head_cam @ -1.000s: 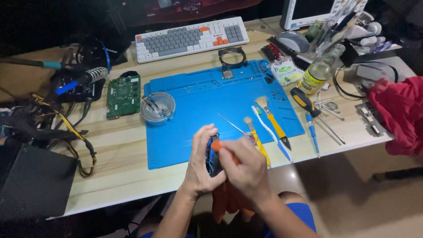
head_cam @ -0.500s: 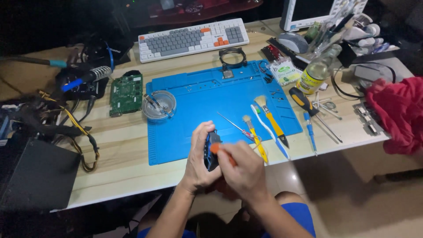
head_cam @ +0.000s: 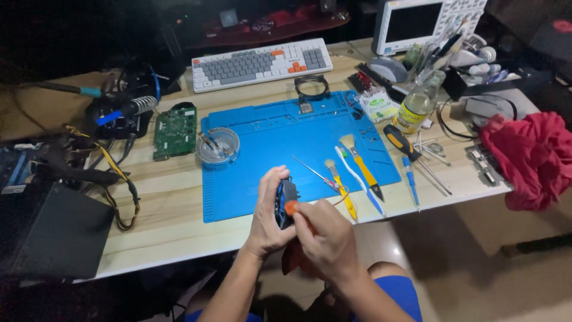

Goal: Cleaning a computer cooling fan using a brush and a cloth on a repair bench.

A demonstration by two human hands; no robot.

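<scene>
Holding dark part (head_cam: 285, 201) upright in left hand (head_cam: 269, 216), long axis near-to-far. We pinch orange tool (head_cam: 291, 208) in right hand (head_cam: 326, 238), touching part's right face.

I see a blue mat (head_cam: 280, 143); left of it a green board (head_cam: 174, 132), right of it a red cloth (head_cam: 532, 156), behind it a white-grey keyboard (head_cam: 262, 63) with orange keys.

Small dark device (head_cam: 286, 203), upright, orange-tipped tool (head_cam: 291, 208)
</scene>
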